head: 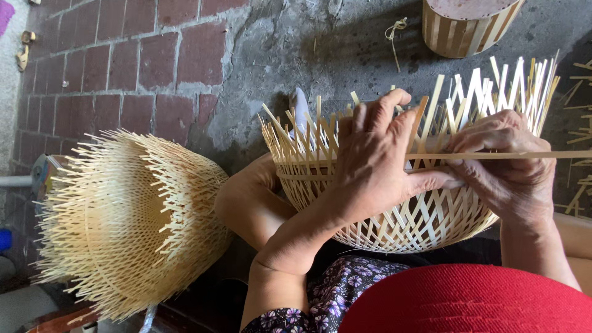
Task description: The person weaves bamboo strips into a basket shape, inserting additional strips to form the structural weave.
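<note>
An unfinished woven bamboo basket (425, 216) rests on my lap, with loose strip ends standing up around its rim. My left hand (376, 160) lies over the near rim, fingers curled in among the upright strips and thumb pressed to the weave. My right hand (509, 160) grips the rim on the right and pinches a long flat bamboo strip (542, 155) that runs level toward the right edge of the view. The two thumbs almost meet on the basket's outer wall.
A stack of similar unfinished baskets (129, 216) lies on its side at the left. A round striped bamboo container (465, 28) stands at the top. Loose bamboo strips (579, 123) lie at the right on the concrete floor (345, 49). Red bricks (123, 68) cover the upper left.
</note>
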